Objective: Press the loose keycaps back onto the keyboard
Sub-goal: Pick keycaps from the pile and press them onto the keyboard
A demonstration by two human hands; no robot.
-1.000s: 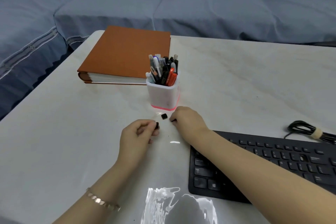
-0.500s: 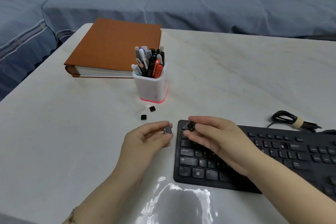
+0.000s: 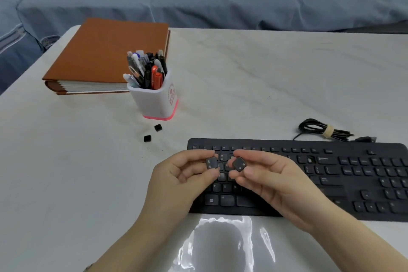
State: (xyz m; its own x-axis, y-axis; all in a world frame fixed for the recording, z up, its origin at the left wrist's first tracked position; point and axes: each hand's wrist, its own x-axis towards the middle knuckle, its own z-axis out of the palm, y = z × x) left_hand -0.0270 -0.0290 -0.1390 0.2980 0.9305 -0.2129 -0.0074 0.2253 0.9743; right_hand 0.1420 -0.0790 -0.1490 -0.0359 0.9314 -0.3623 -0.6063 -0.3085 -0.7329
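Keycaps are up in both hands right now! The left hand (image 3: 185, 181) pinches the 4 keycap (image 3: 212, 163) between thumb and forefinger, face turned to the camera, a dollar sign above the 4. Right alongside, the right hand (image 3: 271, 181) pinches the tilted keycap (image 3: 239, 164) the same way, cocked like a diamond, its legend too blurred to read. The two caps are near each other but apart, both held above the left end of the black keyboard (image 3: 331, 174), which lies flat on the pale marbled table (image 3: 265, 77). Off the keyboard's far left corner two more wait on the tabletop: the nearer loose keycap (image 3: 147, 138) and, just beyond it, the farther loose keycap (image 3: 158, 127), close in front of the white pen holder (image 3: 157, 101) with its pink base and a crowd of pens. Behind that, an orange-brown book (image 3: 106, 55) lies flat. A bundled black cable (image 3: 320, 131) rests behind the keyboard, and a blue sofa (image 3: 220, 2) runs along the back.
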